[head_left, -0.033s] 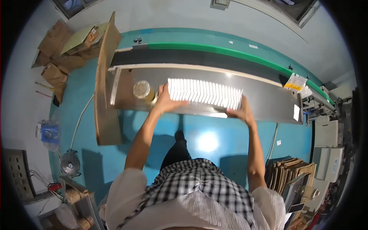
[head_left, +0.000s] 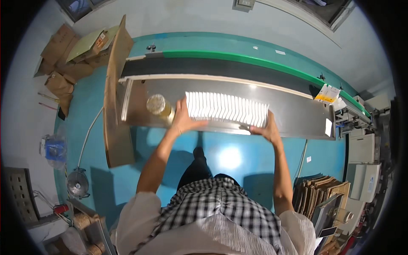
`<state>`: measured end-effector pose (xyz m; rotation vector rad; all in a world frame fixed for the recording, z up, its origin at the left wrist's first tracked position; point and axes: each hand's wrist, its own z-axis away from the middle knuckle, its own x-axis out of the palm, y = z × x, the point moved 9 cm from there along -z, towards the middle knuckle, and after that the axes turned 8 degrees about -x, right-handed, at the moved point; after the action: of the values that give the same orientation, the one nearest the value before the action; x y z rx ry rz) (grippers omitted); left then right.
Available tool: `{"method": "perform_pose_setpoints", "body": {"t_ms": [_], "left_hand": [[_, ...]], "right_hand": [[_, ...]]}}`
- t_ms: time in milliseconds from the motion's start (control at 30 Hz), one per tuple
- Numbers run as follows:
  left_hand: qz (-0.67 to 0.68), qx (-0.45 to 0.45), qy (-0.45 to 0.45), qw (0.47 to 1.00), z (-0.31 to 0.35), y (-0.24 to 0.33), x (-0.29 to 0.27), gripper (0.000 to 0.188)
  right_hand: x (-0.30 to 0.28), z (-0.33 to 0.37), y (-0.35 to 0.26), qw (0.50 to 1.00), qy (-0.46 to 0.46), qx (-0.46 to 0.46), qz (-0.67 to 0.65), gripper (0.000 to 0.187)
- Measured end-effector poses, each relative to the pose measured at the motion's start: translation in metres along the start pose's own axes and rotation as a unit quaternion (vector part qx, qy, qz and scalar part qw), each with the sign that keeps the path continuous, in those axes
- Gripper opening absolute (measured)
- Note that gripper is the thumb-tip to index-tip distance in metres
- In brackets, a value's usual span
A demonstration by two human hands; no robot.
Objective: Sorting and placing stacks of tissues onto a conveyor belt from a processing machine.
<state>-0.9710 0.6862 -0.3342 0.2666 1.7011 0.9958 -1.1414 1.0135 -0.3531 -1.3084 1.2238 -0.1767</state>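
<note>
A long row of thin white pieces [head_left: 227, 106], packed side by side with bright edges, lies over the metal worktop [head_left: 297, 112] near its front edge. My left hand [head_left: 182, 119] is closed against the row's left end, its thumb stretched along the front. At the right end, my right hand [head_left: 267, 128] grips the other side, thumb pointing inward. The row is held between both hands; whether it touches the metal underneath I cannot tell. Just left of my left hand stands a clear, yellowish cylindrical container [head_left: 157, 105] with a pale round top.
Behind the worktop runs a dark belt [head_left: 204, 70] with a green rail [head_left: 238, 58]. A cardboard panel [head_left: 114, 93] stands at the left end. A white and yellow label sheet [head_left: 327, 93] sits at the far right. Flattened cardboard [head_left: 316, 189] is stacked right, and a fan [head_left: 77, 183] stands left.
The worktop, the row and the container appear slightly lower in the picture, as the view has shifted a little. Both hands keep the same hold on the row.
</note>
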Motion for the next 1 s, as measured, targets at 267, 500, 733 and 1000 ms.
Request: {"method": "perform_pose_setpoints", "body": {"t_ms": [267, 500, 733, 1000], "left_hand": [[0.023, -0.133, -0.151, 0.979, -0.076, -0.006, -0.008, 0.099], [0.11, -0.296, -0.284, 0.905, -0.158, -0.002, 0.022, 0.087], [0.197, -0.274, -0.025, 0.941, -0.059, -0.047, 0.008, 0.069], [0.24, -0.1, 0.084, 0.962, -0.043, 0.021, 0.043, 0.085]], "right_hand": [[-0.029, -0.061, 0.006, 0.979, -0.111, 0.169, 0.001, 0.108], [-0.046, -0.13, 0.063, 0.918, -0.265, 0.287, 0.07, 0.114], [-0.043, -0.054, 0.058, 0.964, -0.077, 0.154, -0.2, 0.099], [-0.016, -0.035, 0.039, 0.99, 0.062, 0.121, -0.043, 0.111]]}}
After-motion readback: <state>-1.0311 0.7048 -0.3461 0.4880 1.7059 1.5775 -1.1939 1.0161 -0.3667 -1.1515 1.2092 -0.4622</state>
